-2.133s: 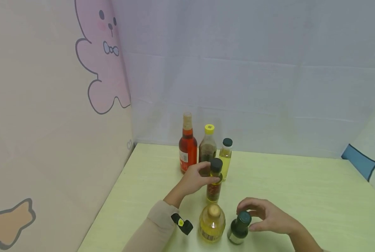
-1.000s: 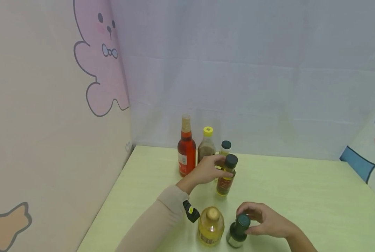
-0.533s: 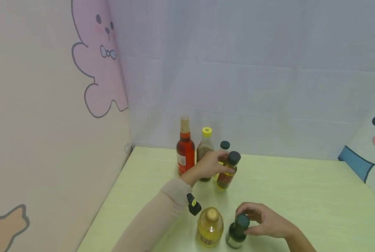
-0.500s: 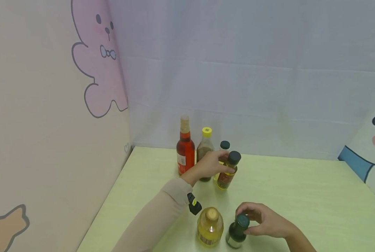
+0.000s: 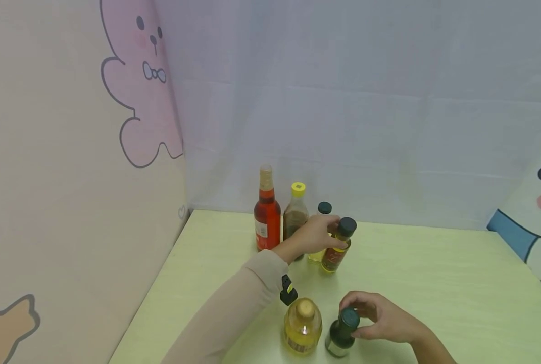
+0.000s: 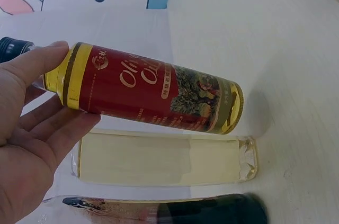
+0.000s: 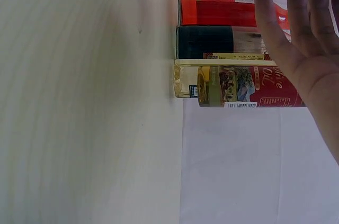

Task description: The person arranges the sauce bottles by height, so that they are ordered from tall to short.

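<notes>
At frame centre the outstretched left hand point(image 5: 317, 235) holds the tilted olive oil bottle point(image 5: 337, 246) in a curled-finger grip, while lower right the right hand point(image 5: 381, 321) cups the dark green bottle point(image 5: 341, 333) by its cap.

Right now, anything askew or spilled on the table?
No spill visible. The olive oil bottle in the left hand leans right, base lifted off the table; the other bottles stand upright.
</notes>
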